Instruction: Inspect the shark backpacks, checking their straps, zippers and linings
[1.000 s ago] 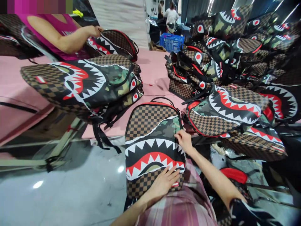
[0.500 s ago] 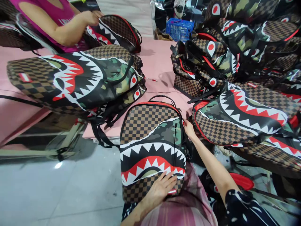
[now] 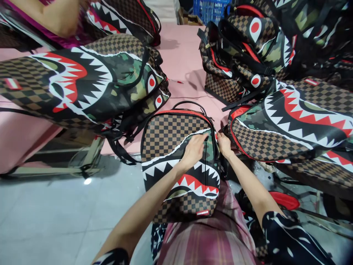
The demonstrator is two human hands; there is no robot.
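Note:
A brown checkered backpack (image 3: 171,136) with a shark-mouth print and a camouflage panel stands upright on my lap, its top resting against the edge of the pink table (image 3: 182,62). My left hand (image 3: 194,149) lies on the camouflage panel beside the black vertical zipper (image 3: 205,162), fingers curled near the zipper's top. My right hand (image 3: 224,144) grips the backpack's upper right edge, fingers closed on the rim.
Stacks of the same shark-print backpacks (image 3: 82,81) lie on the table at left, and others (image 3: 292,117) are piled at right and at the back. A person in a magenta top (image 3: 55,22) sits at the far left. A blue crate (image 3: 212,7) stands behind. Grey floor (image 3: 55,213) lies lower left.
My left hand has moved from the backpack's bottom up to the top of the front zipper. My right hand stays at the upper right edge. The view has tilted down.

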